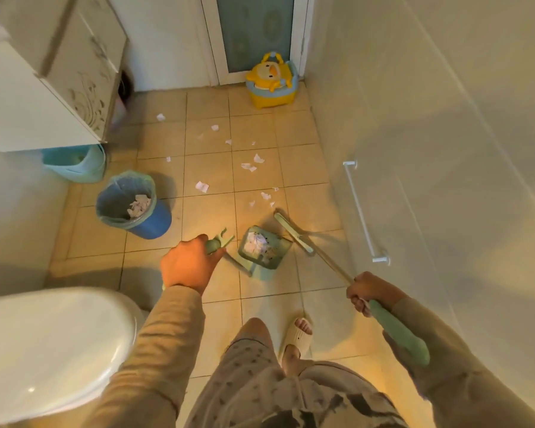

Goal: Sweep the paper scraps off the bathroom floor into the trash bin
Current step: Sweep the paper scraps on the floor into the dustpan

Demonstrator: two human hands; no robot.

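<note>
At centre frame the left hand [188,263] is clamped around the handle of the dustpan [261,251], which already holds scraps, while the right hand [362,291] at lower right is closed around the broom [294,232] shaft, its head resting just right of the pan. Loose paper scraps [202,186] lie scattered across the tiles above the pan, toward upper centre; the lined trash bin [130,202] stands at centre left. Risk: tilting the loaded pan during the next stroke would likely spill collected paper, and a fast stroke could flick light scraps past the pan.

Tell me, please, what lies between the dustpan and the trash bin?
In the head view, only bare floor tile separates dustpan and trash bin.
</note>
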